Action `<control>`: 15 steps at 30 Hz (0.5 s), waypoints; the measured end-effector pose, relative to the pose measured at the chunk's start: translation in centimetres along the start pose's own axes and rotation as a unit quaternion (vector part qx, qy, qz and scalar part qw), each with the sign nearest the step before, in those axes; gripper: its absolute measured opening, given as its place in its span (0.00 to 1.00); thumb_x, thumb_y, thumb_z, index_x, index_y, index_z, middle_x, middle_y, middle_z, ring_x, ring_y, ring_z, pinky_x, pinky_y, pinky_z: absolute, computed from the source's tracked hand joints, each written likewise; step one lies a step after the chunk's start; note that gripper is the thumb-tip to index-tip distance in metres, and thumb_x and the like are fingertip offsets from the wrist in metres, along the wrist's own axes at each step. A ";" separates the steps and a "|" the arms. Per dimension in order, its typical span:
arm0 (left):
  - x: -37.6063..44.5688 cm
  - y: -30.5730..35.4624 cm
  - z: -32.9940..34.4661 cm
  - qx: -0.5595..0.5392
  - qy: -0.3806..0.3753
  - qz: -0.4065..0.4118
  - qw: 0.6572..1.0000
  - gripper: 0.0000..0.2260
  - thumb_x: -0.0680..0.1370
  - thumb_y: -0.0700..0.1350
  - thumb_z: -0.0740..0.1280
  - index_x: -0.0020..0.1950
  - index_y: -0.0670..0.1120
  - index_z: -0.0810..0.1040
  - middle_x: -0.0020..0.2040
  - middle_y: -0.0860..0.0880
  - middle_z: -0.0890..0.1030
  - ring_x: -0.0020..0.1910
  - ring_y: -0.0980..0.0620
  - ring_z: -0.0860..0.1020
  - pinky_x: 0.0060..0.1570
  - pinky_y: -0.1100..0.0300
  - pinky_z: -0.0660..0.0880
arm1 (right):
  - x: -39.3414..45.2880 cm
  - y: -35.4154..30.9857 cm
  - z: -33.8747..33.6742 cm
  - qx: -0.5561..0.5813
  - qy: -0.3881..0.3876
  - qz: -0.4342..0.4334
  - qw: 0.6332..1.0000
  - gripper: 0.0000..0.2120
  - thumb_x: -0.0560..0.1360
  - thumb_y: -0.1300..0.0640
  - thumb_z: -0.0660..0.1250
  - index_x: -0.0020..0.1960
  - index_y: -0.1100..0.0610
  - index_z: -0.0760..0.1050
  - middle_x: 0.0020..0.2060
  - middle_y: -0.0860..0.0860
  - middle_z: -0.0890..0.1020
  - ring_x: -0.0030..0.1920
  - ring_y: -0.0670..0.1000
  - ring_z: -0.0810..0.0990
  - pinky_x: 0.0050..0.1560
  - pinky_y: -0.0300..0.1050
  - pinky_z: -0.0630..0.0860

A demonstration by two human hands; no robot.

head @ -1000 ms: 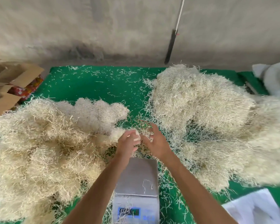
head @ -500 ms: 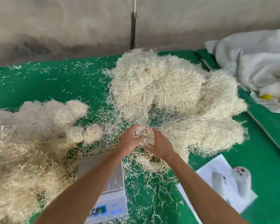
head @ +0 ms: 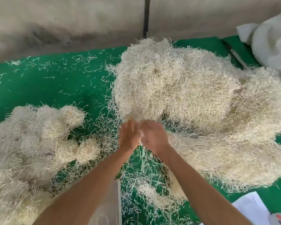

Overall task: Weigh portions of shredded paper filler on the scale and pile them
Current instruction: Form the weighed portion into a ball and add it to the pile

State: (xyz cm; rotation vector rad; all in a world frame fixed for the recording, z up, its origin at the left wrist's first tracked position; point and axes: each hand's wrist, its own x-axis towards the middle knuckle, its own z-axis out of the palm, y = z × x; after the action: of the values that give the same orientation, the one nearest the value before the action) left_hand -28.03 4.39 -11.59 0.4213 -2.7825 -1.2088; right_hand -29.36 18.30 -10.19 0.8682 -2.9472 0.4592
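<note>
A large heap of pale shredded paper filler [head: 185, 95] covers the right half of the green table [head: 55, 88]. My left hand [head: 129, 135] and my right hand [head: 154, 137] meet at the heap's near left edge, blurred by motion. Both close round a small tuft of filler [head: 140, 135] between them. A second pile of rounded filler clumps [head: 31, 143] lies on the left. The grey scale [head: 112, 207] sits at the bottom centre, mostly hidden under my left forearm, and its display is out of view.
Loose strands litter the green cloth around the hands and the scale. A white paper sheet [head: 250, 208] lies at the bottom right. A white sack [head: 269, 39] sits at the far right. A grey wall with a dark vertical strip [head: 146, 17] stands behind the table.
The view has swung right and the hands moved from above the scale to the big heap's edge, where they now pull at a tuft. The scale has slipped to the bottom edge.
</note>
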 end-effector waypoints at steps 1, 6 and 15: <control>1.0 0.0 0.0 -0.012 -0.008 -0.004 1.000 0.16 0.85 0.53 0.51 0.52 0.49 0.75 0.44 0.47 0.80 0.38 0.51 0.79 0.36 0.47 0.82 | 1.3 0.2 0.0 -0.013 0.019 -0.011 1.000 0.22 0.74 0.58 0.71 0.67 0.52 0.76 0.69 0.51 0.75 0.70 0.55 0.74 0.74 0.58 0.71; 1.7 -0.7 0.1 -0.158 -0.106 -0.145 0.971 0.19 0.85 0.63 0.47 0.50 0.59 0.76 0.29 0.42 0.73 0.21 0.48 0.72 0.24 0.63 0.74 | 3.6 0.4 1.8 -0.014 -0.133 0.070 0.988 0.38 0.75 0.60 0.73 0.80 0.55 0.60 0.77 0.56 0.66 0.75 0.59 0.69 0.77 0.58 0.67; -1.2 -0.3 -3.0 -0.323 -0.170 -0.244 0.899 0.28 0.80 0.68 0.57 0.75 0.54 0.69 0.63 0.57 0.68 0.61 0.53 0.70 0.70 0.44 0.63 | -1.7 -5.4 1.3 0.291 0.017 0.067 0.954 0.23 0.77 0.60 0.70 0.71 0.55 0.72 0.64 0.52 0.79 0.55 0.48 0.81 0.59 0.44 0.81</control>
State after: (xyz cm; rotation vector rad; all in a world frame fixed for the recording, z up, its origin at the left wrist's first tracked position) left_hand -26.30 2.46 -9.73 0.9385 -2.3390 -2.4057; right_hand -24.93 14.45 -10.19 0.6706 -2.8738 1.3821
